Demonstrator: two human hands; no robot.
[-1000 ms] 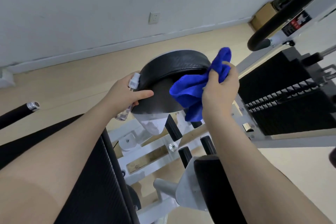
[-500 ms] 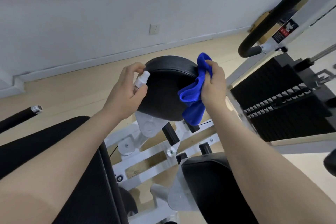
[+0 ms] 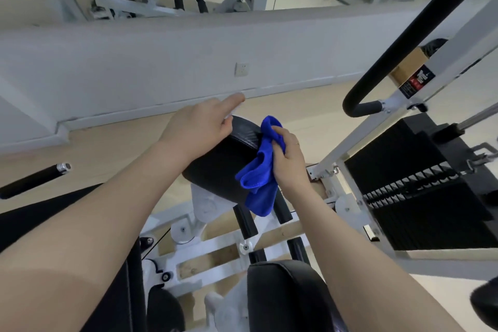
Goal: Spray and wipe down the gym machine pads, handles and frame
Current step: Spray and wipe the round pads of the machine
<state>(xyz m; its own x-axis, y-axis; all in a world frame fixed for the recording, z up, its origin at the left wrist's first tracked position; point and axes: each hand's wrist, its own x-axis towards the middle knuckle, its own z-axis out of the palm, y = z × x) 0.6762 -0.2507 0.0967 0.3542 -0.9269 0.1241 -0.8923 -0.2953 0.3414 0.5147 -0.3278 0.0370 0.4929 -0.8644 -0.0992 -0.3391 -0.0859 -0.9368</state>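
A round black roller pad [image 3: 221,167] sits at the centre on the white machine frame [image 3: 215,248]. My left hand [image 3: 199,127] lies over the pad's top left, index finger stretched forward. It holds a small spray bottle, of which only a white sliver of the nozzle [image 3: 229,117] shows. My right hand [image 3: 288,159] grips a bunched blue cloth [image 3: 258,186] against the pad's right edge, and the cloth's loose end hangs below.
A curved black handle [image 3: 404,43] crosses the upper right above the black weight stack [image 3: 420,197]. A black seat pad [image 3: 285,294] lies at the bottom centre, and a chrome-tipped black bar [image 3: 35,180] at the left. A white wall with a socket [image 3: 241,69] stands ahead.
My left hand rose from the pad's left side onto its top and the index finger straightened. My right hand shifted the cloth along the pad's right edge. The view tilted upward.
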